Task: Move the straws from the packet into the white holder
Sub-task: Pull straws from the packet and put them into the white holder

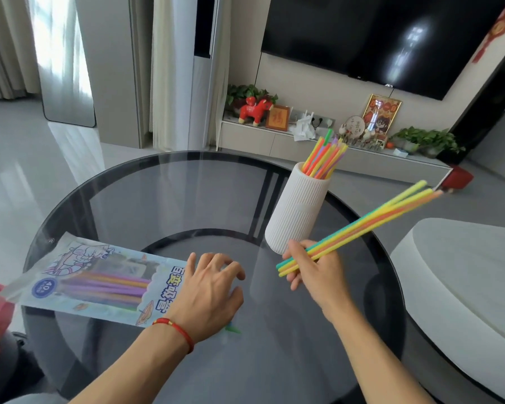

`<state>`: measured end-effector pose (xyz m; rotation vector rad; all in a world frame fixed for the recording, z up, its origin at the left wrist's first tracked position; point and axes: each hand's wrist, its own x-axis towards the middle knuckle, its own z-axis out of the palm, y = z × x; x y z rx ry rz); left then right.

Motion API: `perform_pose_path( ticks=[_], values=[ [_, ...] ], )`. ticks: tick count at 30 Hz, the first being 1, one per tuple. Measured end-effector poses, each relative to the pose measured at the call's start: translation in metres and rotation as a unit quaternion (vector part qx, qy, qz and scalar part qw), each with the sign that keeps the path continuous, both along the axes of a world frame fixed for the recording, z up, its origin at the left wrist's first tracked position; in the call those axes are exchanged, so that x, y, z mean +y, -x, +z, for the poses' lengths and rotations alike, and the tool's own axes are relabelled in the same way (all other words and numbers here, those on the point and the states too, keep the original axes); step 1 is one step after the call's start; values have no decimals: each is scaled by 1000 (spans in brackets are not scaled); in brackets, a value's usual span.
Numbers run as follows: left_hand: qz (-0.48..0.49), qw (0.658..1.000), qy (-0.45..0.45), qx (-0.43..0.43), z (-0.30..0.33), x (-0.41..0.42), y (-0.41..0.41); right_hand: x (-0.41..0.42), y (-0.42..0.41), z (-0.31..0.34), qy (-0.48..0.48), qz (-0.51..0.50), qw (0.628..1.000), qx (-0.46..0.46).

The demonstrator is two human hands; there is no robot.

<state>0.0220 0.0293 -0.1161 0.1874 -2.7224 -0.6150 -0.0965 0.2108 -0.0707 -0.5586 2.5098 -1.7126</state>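
Note:
A printed plastic straw packet lies flat on the left of the round glass table, with purple, orange and yellow straws still inside. My left hand rests on the packet's open right end, fingers spread. My right hand grips a bundle of several yellow, green and orange straws that slant up to the right, just in front of the white ribbed holder. The holder stands upright and has several coloured straws sticking out of its top.
A white round stool sits right of the table. Behind it are a low TV cabinet with ornaments and plants, and a wall-mounted TV. A green straw tip pokes out under my left hand.

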Motion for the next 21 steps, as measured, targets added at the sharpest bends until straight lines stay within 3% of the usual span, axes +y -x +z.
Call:
perform_pose_path(
  ticks=[5,9,14,21],
  values=[
    [-5,1000,-2,5,-2,-2,-2,-6,32,56,150,-26,987,50],
    [-6,1000,-1,15,-2,-2,-1,-12,65,108,177,-78,973,127],
    [-9,1000,15,-13,-5,-4,-1,-25,86,128,50,-119,968,213],
    [-9,999,25,-37,-4,-5,-2,-38,101,132,-124,-135,953,241]
  ],
)
